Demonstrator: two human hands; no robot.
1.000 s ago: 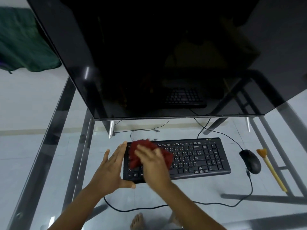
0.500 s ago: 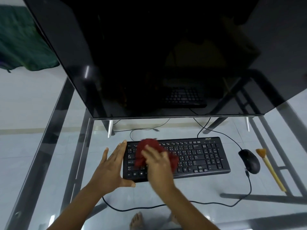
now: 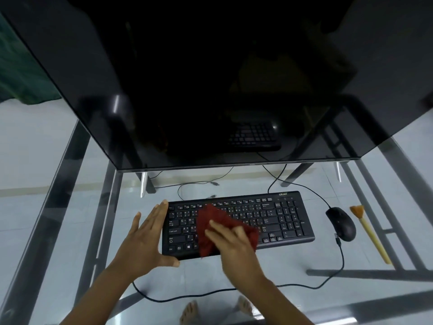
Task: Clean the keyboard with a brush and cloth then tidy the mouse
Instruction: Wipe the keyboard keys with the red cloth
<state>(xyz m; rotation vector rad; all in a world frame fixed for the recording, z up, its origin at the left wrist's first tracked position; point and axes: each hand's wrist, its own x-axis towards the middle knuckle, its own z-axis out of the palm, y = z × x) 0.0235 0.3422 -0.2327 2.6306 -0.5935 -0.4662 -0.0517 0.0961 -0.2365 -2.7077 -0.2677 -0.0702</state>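
A black keyboard (image 3: 276, 219) lies on the glass desk. My right hand (image 3: 230, 245) presses a dark red cloth (image 3: 210, 225) onto the middle-left keys. My left hand (image 3: 145, 238) rests flat against the keyboard's left end, fingers straight and thumb along its front corner. To the right of the keyboard sits a black wired mouse (image 3: 341, 224). Further right lies a brush (image 3: 367, 233) with a yellow handle and orange bristles.
A large black monitor (image 3: 210, 78) hangs over the back of the glass desk (image 3: 281, 273), just behind the keyboard. Cables (image 3: 234, 290) run along the desk in front and behind. Metal frame bars show under the glass. Bare feet (image 3: 189, 311) are visible below.
My right hand has slid the red cloth to the right, from the keyboard's left end toward its middle. The left hand has stayed at the left end.
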